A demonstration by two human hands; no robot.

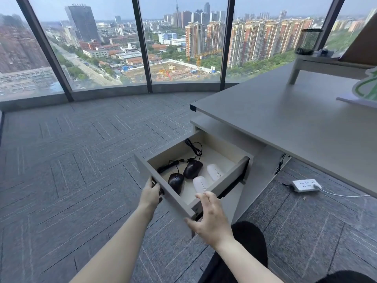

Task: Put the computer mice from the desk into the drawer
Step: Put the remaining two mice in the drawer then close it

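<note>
The drawer [161,184] under the grey desk [285,123] stands pulled out. Inside lie two black wired mice, one near the front [175,182] and one further back [192,169], with their cables coiled toward the rear. Beside them rest two white mice, one near the front [201,183] and one behind it [214,171]. My left hand [151,196] grips the left end of the drawer front. My right hand [210,219] hovers at the drawer's right front corner with fingers spread, holding nothing.
A white power strip [305,185] with a cable lies on the carpet under the desk. On the desk stand a monitor riser [318,64] with a black mesh pen holder [309,41] and a green-and-white object [365,86]. Floor-to-ceiling windows lie ahead.
</note>
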